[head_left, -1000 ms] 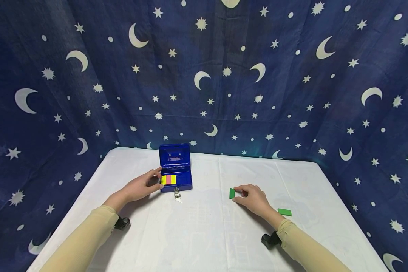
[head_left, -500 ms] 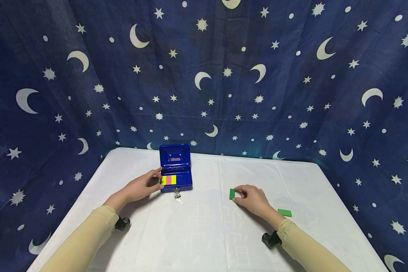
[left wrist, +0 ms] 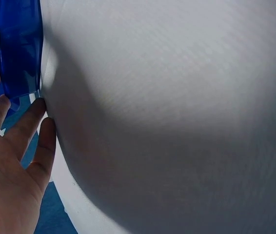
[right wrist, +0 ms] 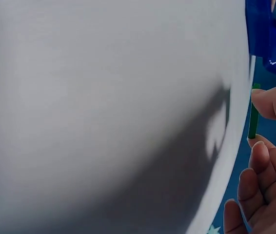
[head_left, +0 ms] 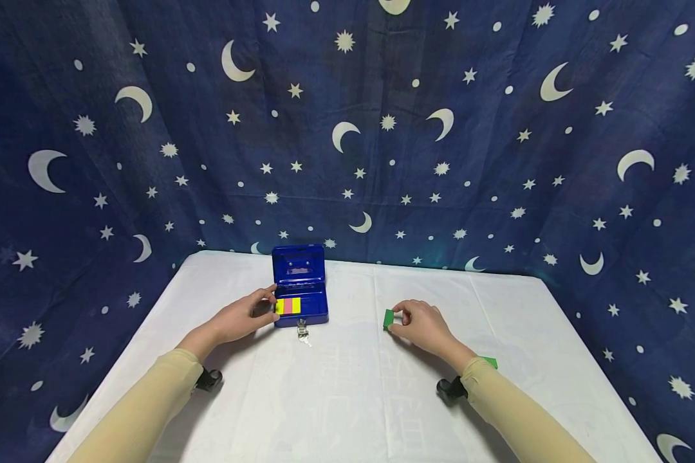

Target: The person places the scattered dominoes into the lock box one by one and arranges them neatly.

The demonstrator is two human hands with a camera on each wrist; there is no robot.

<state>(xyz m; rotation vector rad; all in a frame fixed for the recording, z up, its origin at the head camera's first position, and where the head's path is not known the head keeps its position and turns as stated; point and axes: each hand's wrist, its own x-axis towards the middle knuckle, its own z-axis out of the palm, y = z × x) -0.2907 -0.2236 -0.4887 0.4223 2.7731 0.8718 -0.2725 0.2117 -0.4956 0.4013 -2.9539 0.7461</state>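
A small blue cash box (head_left: 314,305) stands with its lid up on the white-covered table. My left hand (head_left: 237,316) holds its left side, thumb at the front corner and index finger toward the back corner. In the left wrist view, the other fingers (left wrist: 45,151) spread loosely beside the box. Yellow and pink blocks (head_left: 287,306) lie together at the left inside it. To the right of the box, my right hand (head_left: 425,325) pinches a flat green block (head_left: 389,319) between thumb and fingers; the right wrist view shows this block (right wrist: 254,114) edge-on, above the table.
Keys (head_left: 304,337) hang from the lock at the box's front. A second green block (head_left: 490,362) lies at the right, partly hidden behind my right forearm. A dark blue curtain (head_left: 382,161) with moons and stars surrounds the table (head_left: 347,399).
My right hand has raised the green block slightly and carried it a little left, toward the box. The right forearm now covers part of the second green block. My left hand stays still.
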